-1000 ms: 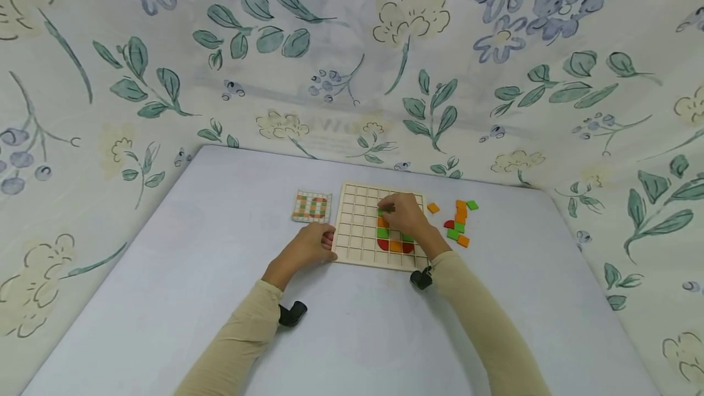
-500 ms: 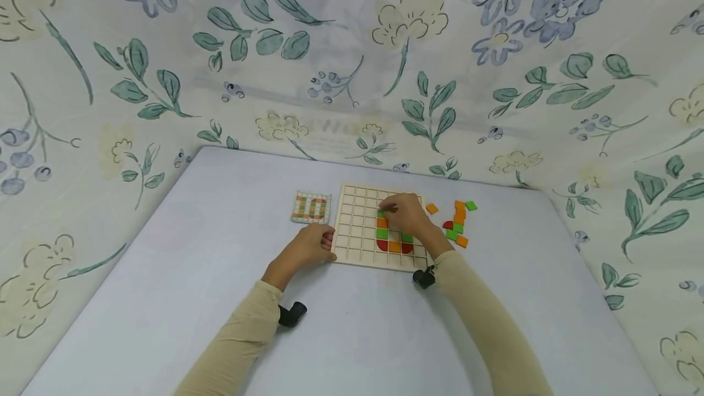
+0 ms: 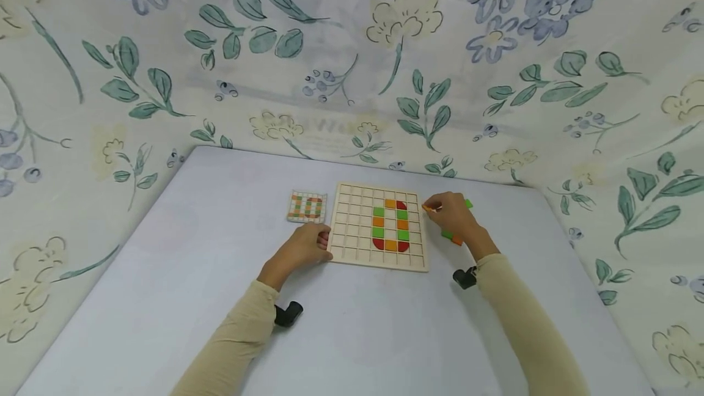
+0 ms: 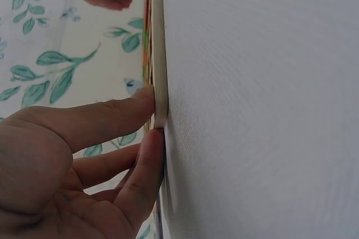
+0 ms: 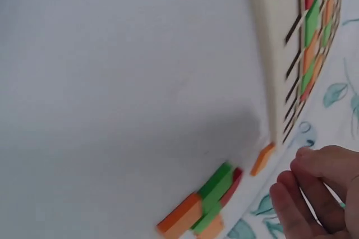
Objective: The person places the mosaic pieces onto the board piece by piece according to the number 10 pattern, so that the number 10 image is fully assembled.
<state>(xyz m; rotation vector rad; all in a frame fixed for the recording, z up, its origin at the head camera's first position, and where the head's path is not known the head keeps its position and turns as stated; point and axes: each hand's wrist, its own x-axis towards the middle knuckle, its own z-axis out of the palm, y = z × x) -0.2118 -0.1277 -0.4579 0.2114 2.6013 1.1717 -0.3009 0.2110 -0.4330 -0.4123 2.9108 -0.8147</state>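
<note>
Working around the grid board [image 3: 352, 225]
Left hand [image 3: 301, 246] is gripping its left edge; right hand [image 3: 452, 211], fingers slightly apart, is hovering beside an orange tile [image 5: 262, 159] right of the board.

One bench [image 3: 363, 335] bears one gridded board [image 3: 352, 231] and one pattern card [image 3: 307, 207]. Eleven tiles fill cells: four green tiles [image 3: 403, 235], four orange tiles [image 3: 390, 245], three red tiles [image 3: 403, 247]. At least five loose tiles [image 5: 179, 216] show: two green, two orange, one red; their full number is partly hidden. One left hand [image 3: 299, 246], one right hand [image 3: 452, 215], two sleeves [image 3: 525, 316], two black wrist devices [image 3: 288, 315].
</note>
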